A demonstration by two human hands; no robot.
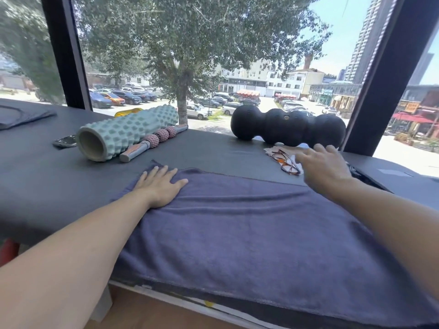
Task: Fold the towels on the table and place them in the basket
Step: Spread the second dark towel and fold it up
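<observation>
2 bare hands work over a dark blue terry towel (237, 233) spread flat on the black padded table (59, 181): the left hand (161, 186) presses its far left corner with straight fingers, while the right hand (325, 167), fingers spread and holding nothing, hovers above the far right edge beside tortoiseshell glasses (286, 162).

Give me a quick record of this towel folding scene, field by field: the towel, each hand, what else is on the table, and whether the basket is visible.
towel: dark blue towel, spread flat, not yet folded
left hand: left hand pressed flat on the towel's far left corner, fingers straight
right hand: right hand open, fingers spread near the towel's far right edge; contact unclear
table: dark table
other items: teal foam roller, pink massage stick, black peanut roller, glasses
basket: not in view
</observation>
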